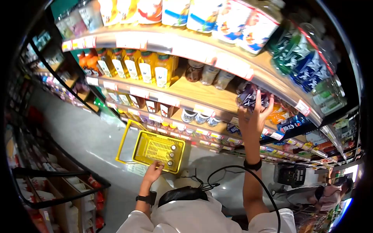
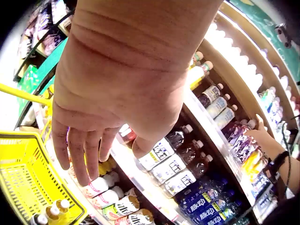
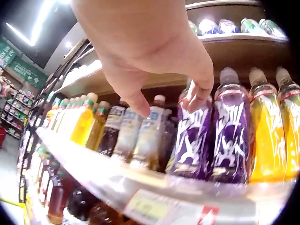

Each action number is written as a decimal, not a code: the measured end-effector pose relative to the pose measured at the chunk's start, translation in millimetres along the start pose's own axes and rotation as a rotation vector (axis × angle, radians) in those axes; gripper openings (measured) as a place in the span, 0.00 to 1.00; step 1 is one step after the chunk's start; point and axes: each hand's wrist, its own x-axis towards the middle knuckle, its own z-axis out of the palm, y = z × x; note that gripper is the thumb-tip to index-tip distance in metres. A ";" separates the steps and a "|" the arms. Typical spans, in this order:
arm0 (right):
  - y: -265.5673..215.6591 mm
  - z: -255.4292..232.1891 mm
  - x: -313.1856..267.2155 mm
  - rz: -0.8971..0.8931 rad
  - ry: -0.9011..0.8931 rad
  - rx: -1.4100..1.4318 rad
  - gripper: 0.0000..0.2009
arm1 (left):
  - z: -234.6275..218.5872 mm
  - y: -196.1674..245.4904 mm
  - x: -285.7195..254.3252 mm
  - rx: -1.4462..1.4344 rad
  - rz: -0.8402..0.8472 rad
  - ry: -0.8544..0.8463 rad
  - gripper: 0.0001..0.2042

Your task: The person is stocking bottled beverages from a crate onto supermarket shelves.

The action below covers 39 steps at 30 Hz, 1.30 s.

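My right hand (image 1: 254, 116) reaches into the middle shelf, fingers spread over the dark purple bottles (image 1: 248, 95). In the right wrist view its bent fingers overlap the top of the left purple bottle (image 3: 192, 140), with the thumb apart to the left, in front of a pale clear bottle (image 3: 149, 133). A second purple bottle (image 3: 230, 131) stands just right of it. My left hand (image 1: 153, 173) hangs loosely with nothing in it, at the near edge of a yellow shopping basket (image 1: 140, 145). Several capped bottles (image 1: 171, 155) are along the basket's right side.
Yellow-orange bottles (image 3: 267, 136) stand right of the purple ones. Amber bottles (image 1: 145, 68) fill the shelf's left part. Large jugs (image 1: 204, 15) line the shelf above. The basket's handle (image 1: 123, 141) leans left. Another person (image 1: 330, 196) is at far right, near a black basket (image 1: 291, 175).
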 end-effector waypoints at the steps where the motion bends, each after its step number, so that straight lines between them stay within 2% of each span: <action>1: 13.9 0.8 11.0 0.060 -0.044 -0.081 0.35 | 2.8 9.2 -1.2 0.001 0.035 -0.010 0.19; 2: 25.8 2.8 17.9 0.124 -0.091 -0.161 0.33 | 4.1 20.6 -4.5 0.018 0.048 -0.001 0.19; 4: 37.9 3.0 34.3 0.210 -0.308 -0.246 0.29 | 1.3 45.4 -8.5 0.074 0.098 -0.050 0.21; 5: 39.1 5.4 40.7 0.206 -0.364 -0.295 0.26 | -0.4 53.4 -10.3 0.066 0.105 -0.079 0.23; 8: 54.9 19.4 40.4 0.164 -0.355 -0.280 0.24 | -8.6 75.2 -17.4 0.133 0.109 -0.084 0.24; 9: 53.6 19.8 38.0 0.169 -0.330 -0.288 0.22 | -10.1 83.6 -24.1 0.154 0.143 -0.034 0.20; 10: 51.1 19.8 32.9 0.159 -0.334 -0.273 0.22 | -11.2 83.0 -25.6 0.149 0.135 -0.018 0.20; 12: 35.5 10.0 24.7 0.071 -0.102 -0.132 0.22 | -11.7 82.9 -28.4 0.135 0.166 0.004 0.19; 13: 28.4 3.1 21.0 0.005 -0.048 -0.035 0.22 | -12.2 84.4 -31.0 0.130 0.149 -0.012 0.24; 14: 30.3 2.5 12.1 0.001 -0.057 -0.029 0.22 | -11.6 86.8 -35.0 0.124 0.140 -0.008 0.24; 16: 41.7 8.0 -9.5 -0.318 0.058 -0.037 0.22 | -9.2 93.5 -39.9 0.123 0.193 -0.031 0.23; 17: 47.8 8.1 -21.8 -0.377 0.007 -0.031 0.22 | -8.3 104.1 -43.9 0.139 0.171 -0.062 0.23; 18: 48.2 8.2 -28.5 -0.496 0.061 -0.030 0.25 | -9.5 126.5 -53.0 0.130 0.163 -0.057 0.23; 20: 33.4 -1.4 -48.4 -0.055 -0.229 0.467 0.41 | -9.4 171.1 -68.1 0.105 0.165 -0.118 0.25; 22: 6.9 -18.1 -46.6 -0.033 -0.363 0.695 0.47 | -2.6 177.2 -56.8 -0.145 0.265 -0.131 0.26; 24: -28.2 -34.3 -29.8 -0.373 -0.333 0.534 0.44 | -2.0 187.5 -40.0 -0.404 0.290 -0.203 0.29; 26: -57.1 -25.5 -22.9 -0.532 -0.272 0.774 0.40 | -0.4 202.7 -34.1 -0.856 0.186 -0.323 0.33; 27: -68.4 -34.6 -29.2 -0.412 -0.370 0.691 0.40 | 1.2 215.3 -36.4 -1.026 0.151 -0.388 0.36; 28: -69.8 -29.8 -38.6 -0.304 -0.541 0.773 0.49 | 0.8 232.6 -50.1 -1.088 0.102 -0.324 0.35; 30: -84.8 -19.0 -44.8 0.246 -0.828 1.268 0.59 | -3.2 197.0 -29.4 -0.984 0.060 -0.692 0.34; 31: -85.2 -20.1 -37.9 0.199 -0.841 1.134 0.61 | 2.7 176.4 -26.2 -1.066 0.025 -0.631 0.32; 32: -83.2 -16.3 -38.1 0.206 -0.841 1.034 0.56 | -1.2 168.2 -29.5 -1.095 0.016 -0.617 0.32; 34: -90.8 -8.0 -24.2 0.292 -0.991 0.991 0.48 | -21.2 156.3 -32.5 -0.819 -0.099 -0.574 0.32; 35: -89.4 1.3 -28.5 0.189 -1.031 0.994 0.38 | -27.3 147.7 -32.6 -0.751 -0.115 -0.553 0.32; 36: -91.8 8.4 -30.7 0.125 -1.129 0.899 0.28 | -37.8 141.8 -34.3 -0.717 -0.152 -0.609 0.32; 38: -99.3 29.3 -44.9 0.087 -1.238 0.833 0.19 | -49.6 113.3 -26.5 -0.770 -0.226 -0.693 0.33; 39: -96.2 41.7 -60.6 0.066 -1.265 0.834 0.19 | -55.3 102.2 -23.8 -0.749 -0.232 -0.658 0.32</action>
